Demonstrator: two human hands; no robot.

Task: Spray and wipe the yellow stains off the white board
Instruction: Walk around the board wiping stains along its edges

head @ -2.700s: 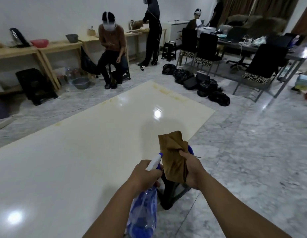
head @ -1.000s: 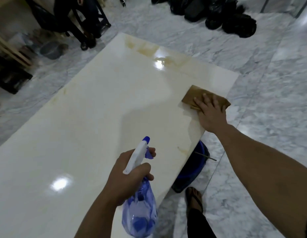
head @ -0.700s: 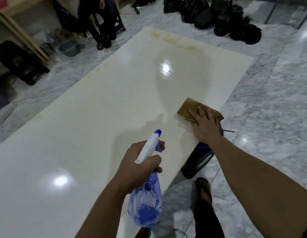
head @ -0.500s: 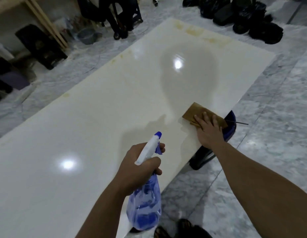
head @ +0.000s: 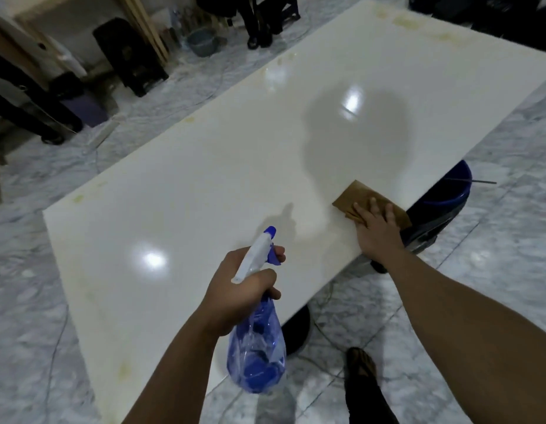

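Head view shows us a white board [head: 223, 166] lying over the marble floor [head: 495, 270], broad bare surface across its middle. Yellow stains [head: 410, 22] mark its far edge. Our left hand [head: 239, 290] grips a blue spray bottle [head: 256, 347] above the near edge. Our right hand [head: 377, 229] presses flat, fingers straight, on a brown cloth [head: 355, 194] at the right edge, beside a blue bucket [head: 449, 191].

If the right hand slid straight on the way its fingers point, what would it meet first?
The right hand lies flat on the brown cloth, fingers pointing up the white board. Beyond the cloth the way looks free: only bare glossy board, with the yellow stains at its far edge, though depth is uncertain.
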